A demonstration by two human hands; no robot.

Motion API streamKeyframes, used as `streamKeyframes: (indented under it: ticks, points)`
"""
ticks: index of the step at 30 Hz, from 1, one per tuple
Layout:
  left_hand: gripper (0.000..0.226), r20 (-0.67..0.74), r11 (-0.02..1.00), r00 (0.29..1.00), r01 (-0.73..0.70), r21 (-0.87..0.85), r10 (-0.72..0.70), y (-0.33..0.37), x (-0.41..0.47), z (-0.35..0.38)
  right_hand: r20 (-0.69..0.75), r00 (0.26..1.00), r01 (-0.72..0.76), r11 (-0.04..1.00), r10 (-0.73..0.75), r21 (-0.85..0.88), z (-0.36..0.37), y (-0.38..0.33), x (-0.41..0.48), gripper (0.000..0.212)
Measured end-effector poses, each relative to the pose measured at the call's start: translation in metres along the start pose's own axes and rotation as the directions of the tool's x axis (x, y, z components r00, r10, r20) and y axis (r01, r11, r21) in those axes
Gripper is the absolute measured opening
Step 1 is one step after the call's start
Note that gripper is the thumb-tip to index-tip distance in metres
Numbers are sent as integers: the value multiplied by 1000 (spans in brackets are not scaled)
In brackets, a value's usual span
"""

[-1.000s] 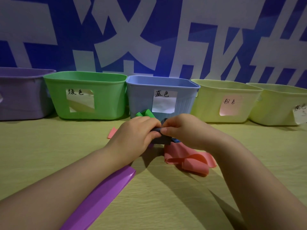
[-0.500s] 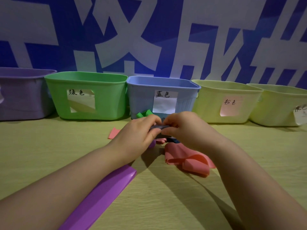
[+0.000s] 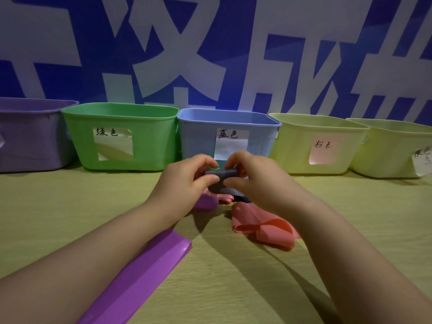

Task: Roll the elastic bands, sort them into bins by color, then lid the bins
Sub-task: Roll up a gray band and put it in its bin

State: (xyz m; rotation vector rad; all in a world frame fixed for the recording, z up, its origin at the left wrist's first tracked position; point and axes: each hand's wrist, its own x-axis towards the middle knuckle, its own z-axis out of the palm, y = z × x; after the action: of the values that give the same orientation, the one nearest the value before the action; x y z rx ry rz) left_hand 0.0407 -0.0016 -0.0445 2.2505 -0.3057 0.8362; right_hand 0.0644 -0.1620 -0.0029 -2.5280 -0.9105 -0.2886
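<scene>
A: Step in hand?
B: Rolling. The left hand (image 3: 184, 183) and right hand (image 3: 257, 181) both pinch a dark grey band (image 3: 221, 175), fingers curled round the roll, thumbs on its near side. It's held just above the table (image 3: 70, 206), in front of the blue bin (image 3: 203, 136).
A: How to do it well?
B: My call: keep the turns tight and the edges flush, with a thumb on the loose tail so it can't spring open. The colour reads grey-blue here, so check the tag before dropping it in.
A: Surface and room?
B: Pale wood-grain top. A purple lid (image 3: 140, 277) lies near left and a loose pink band (image 3: 264, 228) right of centre. A purple band (image 3: 205, 203) sits just below the left hand. At the far edge is a row of open bins: purple bin (image 3: 28, 136), green bin (image 3: 121, 136), the blue one, then two yellow bins (image 3: 304, 148). Behind them is a blue wall (image 3: 210, 54) with big white characters.
</scene>
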Motion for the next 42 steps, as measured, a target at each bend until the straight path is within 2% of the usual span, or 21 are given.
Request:
streamKeyframes:
  ticks: [2, 4, 6, 8, 14, 16, 19, 21, 22, 25, 30, 31, 34, 36, 42]
  points:
    - [14, -6, 999, 1000, 20, -45, -20, 1, -1, 1, -60, 998, 20, 999, -22, -28, -1, 1, 1, 25]
    - [5, -3, 1000, 1000, -12, -20, 12, 2, -2, 1, -87, 995, 36, 997, -41, -61, -1, 2, 2, 23]
    - [21, -9, 994, 997, -74, 75, 75, 4, -2, 1, -96, 995, 29, 997, -36, -72, -1, 2, 3, 24]
    - [26, -14, 981, 992, -121, 154, 124, 5, -2, 2, -102, 994, 35, 992, -48, -118, -1, 2, 4, 27]
    - [31, -3, 974, 992, -120, 192, 123, 4, -2, 2, 65, 995, 85, 971, -72, -224, -4, -1, 1, 36]
    - [26, -26, 980, 995, -93, 173, 99, 4, -2, 1, 64, 998, 38, 991, -30, -129, -3, 0, 2, 34]
    - [16, -82, 996, 996, -24, 91, 32, 4, -2, -1, -50, 999, 10, 998, -7, 58, 0, 1, 3, 34]
    - [8, -92, 998, 996, -2, 67, 8, 4, -1, -1, -102, 995, 26, 994, -15, 108, 1, 0, 2, 38]
    - [6, -90, 999, 996, -5, 54, 10, 4, -1, -1, -133, 991, 40, 992, -24, 118, 0, 1, 2, 34]
    - [21, -81, 998, 996, -34, 43, 37, 6, -1, 0, -166, 986, 30, 992, -10, 119, -1, 2, 2, 22]
    - [42, -33, 983, 990, -129, 128, 134, 7, -3, 2, -132, 991, 19, 999, -13, 44, -2, 3, 4, 23]
    - [43, -37, 982, 990, -126, 142, 133, 8, -4, 2, -123, 992, 10, 998, -2, 61, -3, 2, 3, 25]
    - [25, -77, 987, 991, -96, 130, 107, 8, -6, 0, -81, 996, -19, 992, 29, 128, -4, 4, 4, 35]
    - [23, -78, 984, 990, -108, 144, 120, 7, -5, -1, -57, 998, -22, 995, 28, 98, -1, 5, 6, 40]
    - [20, -121, 988, 988, -78, 135, 95, 4, -1, -1, -173, 985, 45, 971, -4, 236, 3, 5, 5, 34]
